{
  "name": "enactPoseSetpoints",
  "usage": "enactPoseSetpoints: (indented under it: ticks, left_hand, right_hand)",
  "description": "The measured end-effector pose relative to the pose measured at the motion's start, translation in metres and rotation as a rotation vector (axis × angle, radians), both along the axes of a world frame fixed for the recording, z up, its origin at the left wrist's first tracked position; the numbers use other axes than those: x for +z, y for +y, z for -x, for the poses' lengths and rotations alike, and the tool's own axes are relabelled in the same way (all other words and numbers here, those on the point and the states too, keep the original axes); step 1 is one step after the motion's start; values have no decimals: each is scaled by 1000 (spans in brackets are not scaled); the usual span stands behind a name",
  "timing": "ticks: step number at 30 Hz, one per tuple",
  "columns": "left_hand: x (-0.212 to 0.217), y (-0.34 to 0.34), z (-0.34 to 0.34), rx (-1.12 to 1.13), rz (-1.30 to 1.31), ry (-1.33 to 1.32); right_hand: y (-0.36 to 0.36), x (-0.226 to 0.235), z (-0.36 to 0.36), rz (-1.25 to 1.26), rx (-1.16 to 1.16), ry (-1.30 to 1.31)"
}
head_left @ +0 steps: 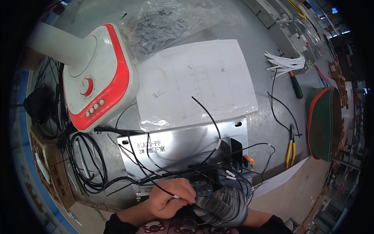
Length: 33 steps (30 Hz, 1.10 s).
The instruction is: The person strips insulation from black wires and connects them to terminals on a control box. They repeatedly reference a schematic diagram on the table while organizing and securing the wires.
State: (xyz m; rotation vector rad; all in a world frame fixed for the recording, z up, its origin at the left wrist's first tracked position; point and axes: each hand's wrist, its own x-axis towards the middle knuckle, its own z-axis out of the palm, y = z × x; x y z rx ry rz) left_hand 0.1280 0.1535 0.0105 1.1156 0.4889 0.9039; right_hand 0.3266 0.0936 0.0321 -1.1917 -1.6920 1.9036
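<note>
My bare left hand (167, 199) is closed in a pinch on a black wire (156, 184) with a short white sleeve (176, 196) on it. Right beside its fingertips, my right hand (224, 206), in a grey striped knit glove, is closed too; something dark shows at its fingers, too small to name. Both hands are at the near edge of a shiny metal plate (179, 144) with black printed marks. Dark electrical components (202, 187) are at the plate's near side, partly hidden by wires and hands. Several black wires with white sleeves spread over it.
A white and red fan base (117, 78) stands left of a drawing sheet (198, 82) in clear plastic. A coil of black cable (103, 171) lies at left. Yellow-handled pliers (290, 152), a screwdriver (296, 85), white tubes (284, 62) and a green bin (325, 124) are at right.
</note>
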Motion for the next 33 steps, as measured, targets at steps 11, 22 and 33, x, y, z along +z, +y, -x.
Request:
enactPoseSetpoints:
  ticks: [11,22,33]
  left_hand:
    - [-2,0,-2,-8,-24,16]
    - [-3,0,-2,-16,-24,1]
    - [-5,0,-1,-21,-34,23]
  right_hand:
    - [-19,-19,4,-254,-61,-9]
    - [-6,-7,1,-493,-84,-72]
    - [-8,-11,-1,-599,-85,-71]
